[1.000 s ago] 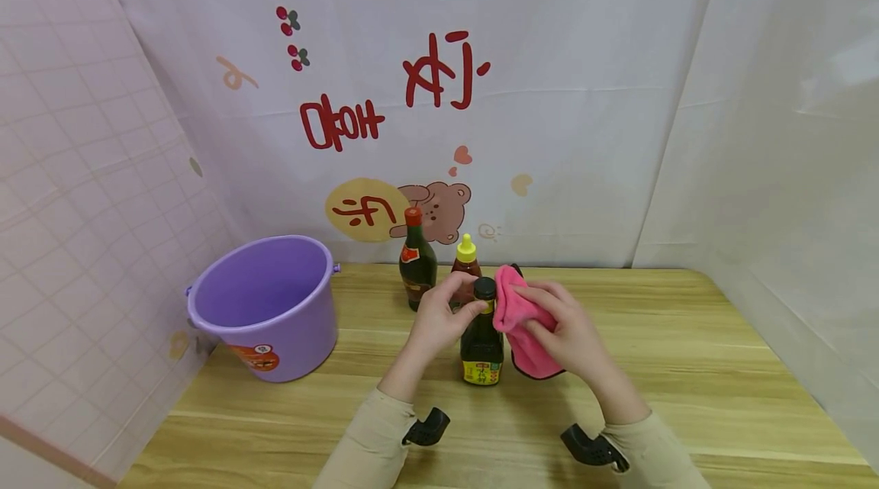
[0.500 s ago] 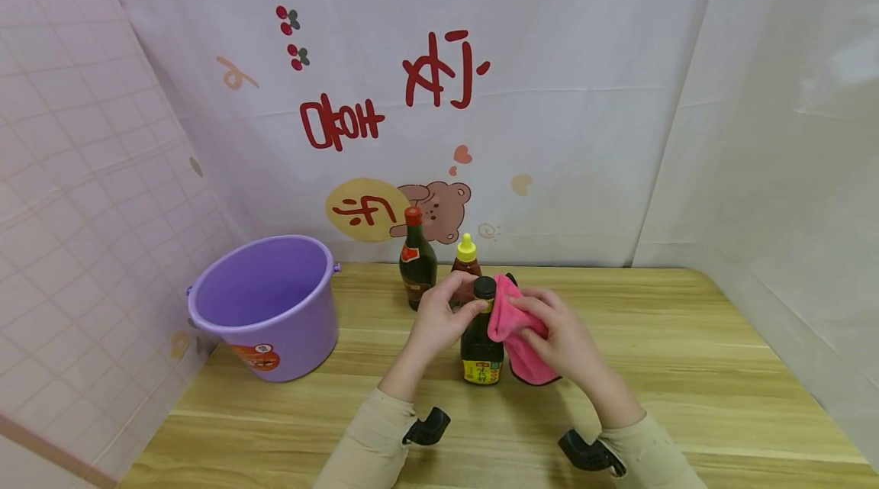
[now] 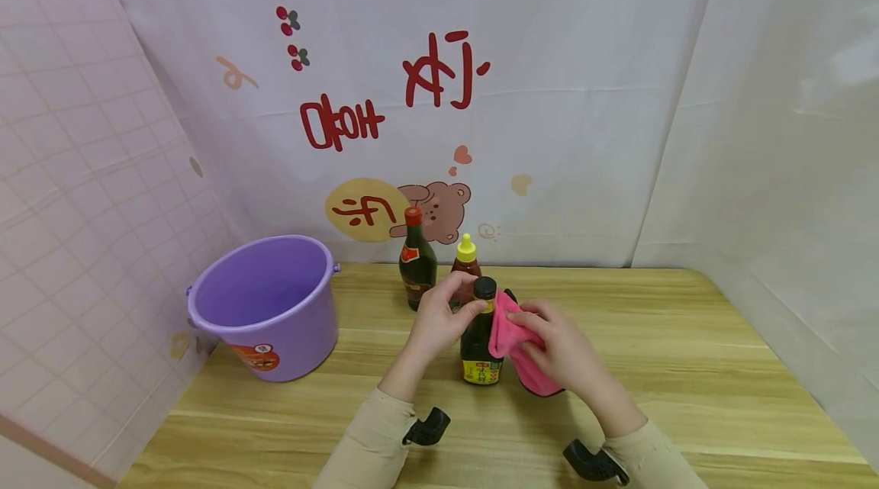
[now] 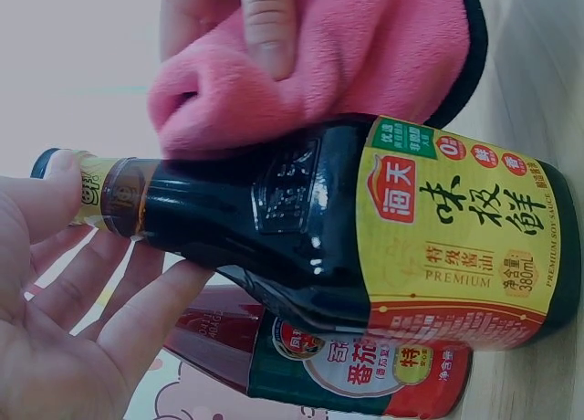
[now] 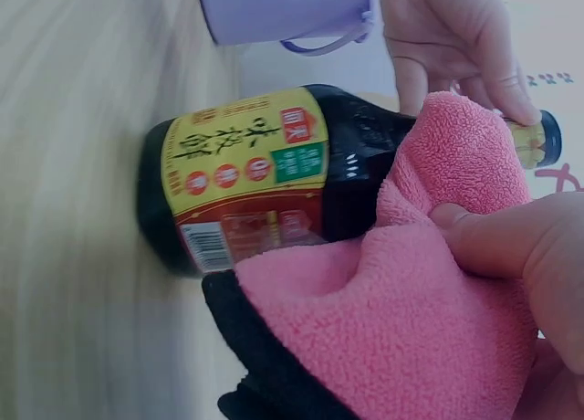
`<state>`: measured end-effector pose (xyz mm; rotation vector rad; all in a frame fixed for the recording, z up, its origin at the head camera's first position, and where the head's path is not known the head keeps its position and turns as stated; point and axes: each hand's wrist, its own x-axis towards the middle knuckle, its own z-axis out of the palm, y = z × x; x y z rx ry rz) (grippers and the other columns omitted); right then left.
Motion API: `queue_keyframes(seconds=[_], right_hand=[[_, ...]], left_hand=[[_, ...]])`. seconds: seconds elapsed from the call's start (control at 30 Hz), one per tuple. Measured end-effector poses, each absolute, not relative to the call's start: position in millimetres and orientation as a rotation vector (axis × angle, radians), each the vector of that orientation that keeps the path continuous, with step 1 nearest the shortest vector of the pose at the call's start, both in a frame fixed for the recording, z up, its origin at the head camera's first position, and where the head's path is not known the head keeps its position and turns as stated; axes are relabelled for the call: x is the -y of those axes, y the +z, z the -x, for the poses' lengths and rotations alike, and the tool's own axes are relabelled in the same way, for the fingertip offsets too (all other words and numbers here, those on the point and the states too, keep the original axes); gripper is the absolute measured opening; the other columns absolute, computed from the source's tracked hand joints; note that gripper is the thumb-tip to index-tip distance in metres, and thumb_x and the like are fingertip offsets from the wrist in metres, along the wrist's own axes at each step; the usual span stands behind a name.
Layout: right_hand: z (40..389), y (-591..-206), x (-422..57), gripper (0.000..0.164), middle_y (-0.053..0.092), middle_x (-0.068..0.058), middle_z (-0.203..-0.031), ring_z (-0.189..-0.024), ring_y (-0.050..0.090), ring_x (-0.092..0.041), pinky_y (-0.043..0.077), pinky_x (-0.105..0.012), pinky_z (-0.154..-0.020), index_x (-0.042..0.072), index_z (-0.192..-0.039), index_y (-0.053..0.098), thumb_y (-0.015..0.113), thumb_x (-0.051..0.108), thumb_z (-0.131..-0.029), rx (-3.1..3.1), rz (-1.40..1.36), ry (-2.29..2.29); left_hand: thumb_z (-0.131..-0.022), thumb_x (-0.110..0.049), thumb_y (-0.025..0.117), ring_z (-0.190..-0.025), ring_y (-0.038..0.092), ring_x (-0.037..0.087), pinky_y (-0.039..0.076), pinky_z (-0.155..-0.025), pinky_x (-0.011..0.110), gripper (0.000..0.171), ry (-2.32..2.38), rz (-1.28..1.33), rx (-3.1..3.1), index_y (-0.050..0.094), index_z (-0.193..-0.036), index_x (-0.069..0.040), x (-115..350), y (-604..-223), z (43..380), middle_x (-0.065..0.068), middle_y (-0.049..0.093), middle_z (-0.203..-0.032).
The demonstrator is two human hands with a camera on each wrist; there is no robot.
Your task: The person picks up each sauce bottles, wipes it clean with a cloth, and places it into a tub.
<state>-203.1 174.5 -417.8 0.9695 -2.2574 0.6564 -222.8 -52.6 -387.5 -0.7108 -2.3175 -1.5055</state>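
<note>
A dark soy sauce bottle (image 3: pixel 478 342) with a black cap and yellow label stands upright on the table. My left hand (image 3: pixel 439 315) grips its neck just under the cap, thumb on the near side and fingers behind, as the left wrist view shows. In my right hand (image 3: pixel 559 344) is a pink cloth (image 5: pixel 438 283) with black edging, bunched between thumb and fingers. The cloth lies against the bottle's right shoulder, and its lower part hangs down beside the bottle. Part of the bottle's side is hidden behind the cloth in the right wrist view.
Close behind the soy sauce stands a ketchup bottle (image 3: pixel 466 251) with a yellow nozzle. A dark green bottle (image 3: pixel 417 268) with a red cap is to its left. A purple bucket (image 3: pixel 302 336) occupies the table's left side. A printed white curtain (image 3: pixel 563 130) closes off the back.
My right hand has slid the cloth down the bottle's right side, from near the cap to the shoulder. The left hand and the bottle have stayed in place.
</note>
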Motion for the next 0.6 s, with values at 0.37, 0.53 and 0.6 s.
queue_keyframes(seconds=[0.37, 0.53, 0.6], right_hand=[[201.9, -430.9, -179.2, 0.044, 0.062, -0.009, -0.106, -0.089, 0.062, -0.023, 0.056, -0.040, -0.073, 0.009, -0.109, 0.073, 0.090, 0.005, -0.069, 2.310, -0.957, 0.569], [201.3, -435.2, -181.1, 0.044, 0.062, -0.009, -0.107, -0.089, 0.063, -0.022, 0.056, -0.039, -0.072, 0.010, -0.110, 0.073, 0.090, 0.004, -0.069, 2.332, -0.942, 0.548], [201.3, -437.3, -182.0, 0.044, 0.062, -0.008, -0.107, -0.089, 0.063, -0.021, 0.056, -0.039, -0.073, 0.010, -0.109, 0.073, 0.090, 0.005, -0.069, 2.341, -0.937, 0.540]], left_hand=[[-0.089, -0.014, 0.075, -0.093, 0.068, 0.019, 0.056, -0.080, 0.037, 0.027, -1.490, 0.708, 2.314, 0.063, -0.113, -0.011, 52.4, -388.0, 223.6, 0.004, 0.071, -0.101], [-0.088, -0.012, 0.076, -0.093, 0.068, 0.021, 0.056, -0.081, 0.042, 0.027, -1.507, 0.717, 2.297, 0.063, -0.112, -0.010, 52.4, -388.5, 224.3, 0.005, 0.071, -0.101], [-0.088, -0.012, 0.076, -0.093, 0.069, 0.021, 0.056, -0.081, 0.042, 0.027, -1.507, 0.717, 2.296, 0.063, -0.112, -0.010, 52.4, -388.8, 224.6, 0.005, 0.071, -0.101]])
